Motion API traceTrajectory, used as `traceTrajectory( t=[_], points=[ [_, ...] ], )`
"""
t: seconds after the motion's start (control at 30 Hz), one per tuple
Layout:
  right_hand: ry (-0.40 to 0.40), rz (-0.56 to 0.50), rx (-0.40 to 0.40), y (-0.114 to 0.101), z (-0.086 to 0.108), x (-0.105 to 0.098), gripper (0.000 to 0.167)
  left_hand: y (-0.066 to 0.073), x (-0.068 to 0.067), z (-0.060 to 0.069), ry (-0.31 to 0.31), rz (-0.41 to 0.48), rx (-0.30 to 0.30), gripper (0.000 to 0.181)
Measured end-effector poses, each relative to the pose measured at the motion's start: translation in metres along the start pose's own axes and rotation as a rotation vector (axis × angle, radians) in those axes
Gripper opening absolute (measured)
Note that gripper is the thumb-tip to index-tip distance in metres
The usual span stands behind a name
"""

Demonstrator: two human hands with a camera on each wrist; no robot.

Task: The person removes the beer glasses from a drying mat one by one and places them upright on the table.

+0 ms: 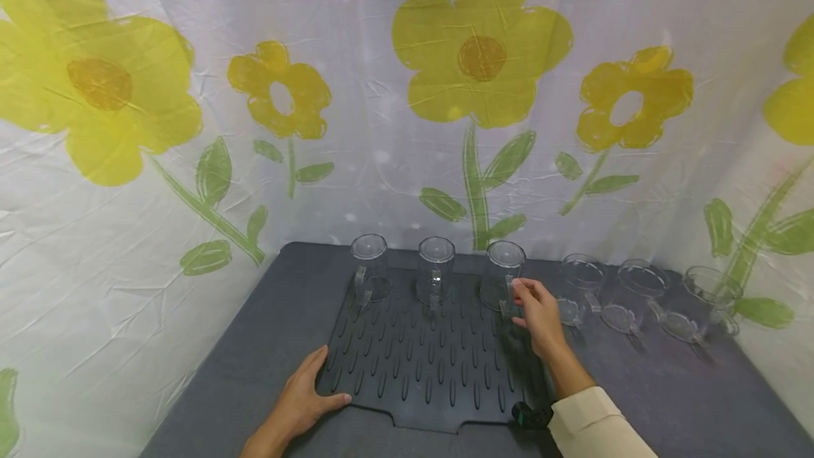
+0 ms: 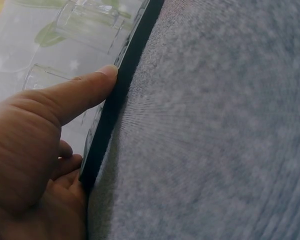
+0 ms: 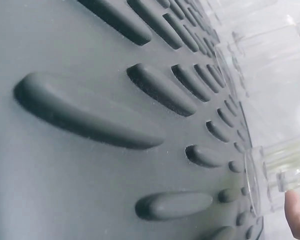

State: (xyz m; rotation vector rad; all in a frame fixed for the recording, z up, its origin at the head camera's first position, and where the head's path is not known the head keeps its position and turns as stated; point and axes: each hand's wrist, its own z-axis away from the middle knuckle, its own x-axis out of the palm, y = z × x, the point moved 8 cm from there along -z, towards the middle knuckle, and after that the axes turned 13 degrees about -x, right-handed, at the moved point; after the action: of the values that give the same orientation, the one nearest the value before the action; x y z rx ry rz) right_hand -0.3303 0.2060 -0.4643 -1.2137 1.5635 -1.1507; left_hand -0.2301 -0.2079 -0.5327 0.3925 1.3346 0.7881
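Three clear glass mugs stand in a row along the back of a black ridged draining mat [image 1: 420, 401], apparently upside down: a left mug [image 1: 369, 267], a middle mug [image 1: 436, 267] and a right mug [image 1: 504, 260]. My right hand [image 1: 540, 313] is at the right mug's handle [image 1: 509, 288]. One fingertip [image 3: 293, 207] touches or nearly touches that handle, while the thumb stays apart. At the mat's front left corner lies my left hand [image 1: 302, 394], thumb along the front edge and fingers against the left side. In the left wrist view its thumb [image 2: 85, 92] presses the mat's rim.
Three more clear mugs stand upright on the dark grey table [image 1: 254, 316] to the right of the mat: a near one [image 1: 580, 288], a middle one [image 1: 639, 295] and a far right one [image 1: 706, 302]. A flower-printed curtain [image 1: 369, 126] hangs behind the table.
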Motion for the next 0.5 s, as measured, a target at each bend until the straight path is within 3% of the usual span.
traceTrajectory(
  t=[0.5],
  points=[
    [-0.022,-0.07,0.069,0.019,-0.01,0.014,0.049,0.0,0.001,-0.002,-0.002,-0.019,-0.028,0.111]
  ],
)
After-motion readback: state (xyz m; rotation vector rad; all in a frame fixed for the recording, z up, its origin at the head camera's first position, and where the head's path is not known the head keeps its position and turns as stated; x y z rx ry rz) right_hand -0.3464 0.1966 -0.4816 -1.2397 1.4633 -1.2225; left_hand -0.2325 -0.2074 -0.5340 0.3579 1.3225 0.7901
